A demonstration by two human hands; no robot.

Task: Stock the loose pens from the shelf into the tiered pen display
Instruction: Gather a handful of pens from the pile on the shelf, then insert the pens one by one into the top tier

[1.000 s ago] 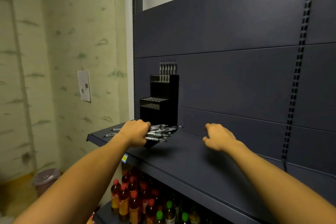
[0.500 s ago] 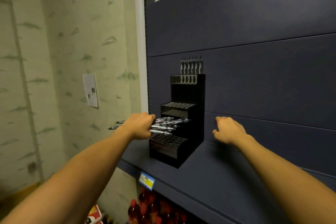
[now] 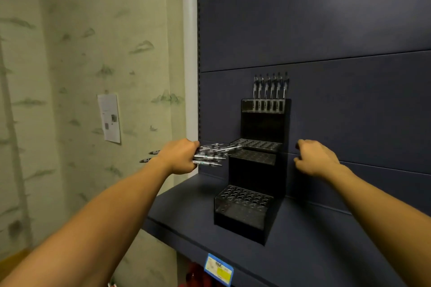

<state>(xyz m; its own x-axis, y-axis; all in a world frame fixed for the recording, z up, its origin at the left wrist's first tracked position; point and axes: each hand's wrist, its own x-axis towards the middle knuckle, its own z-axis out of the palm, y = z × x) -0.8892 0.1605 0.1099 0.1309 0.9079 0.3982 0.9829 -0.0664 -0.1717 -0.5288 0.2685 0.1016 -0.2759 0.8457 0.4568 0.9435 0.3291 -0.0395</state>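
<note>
Change from earlier: a second ago the left hand pressed on the loose pens lying on the shelf; it has since lifted them clear, and the view has swung so the display now sits near the middle
Left hand: the left hand (image 3: 180, 156) is closed in a fist around a bundle of pens (image 3: 213, 154), held in the air above the shelf, level with the display's middle tier and just left of it
Pen direction: the bundle lies roughly level, long axis running left to right; the longer ends fan out to the right towards the middle tier, and two grey ends stick out left of the fist
Right hand: the right hand (image 3: 314, 158) is to the right of the display, fingers loosely curled and holding nothing, close to the back panel (image 3: 349, 30)
Display: the tiered pen display (image 3: 254, 170) is a black stepped stand with glossy clear fronts and three tiers, each top a grid of small round holes; it stands on the shelf against the back panel
Pens already stocked: a row of upright pens (image 3: 270, 86) stands in the top tier, clips upward
Shelf: the shelf (image 3: 314, 251) is flat, matte dark blue-grey, with a blue and yellow price tag (image 3: 218, 269) on its front edge
Surroundings: pale green patterned wall (image 3: 93, 53) to the left, with a white paper notice (image 3: 109, 117)
</note>
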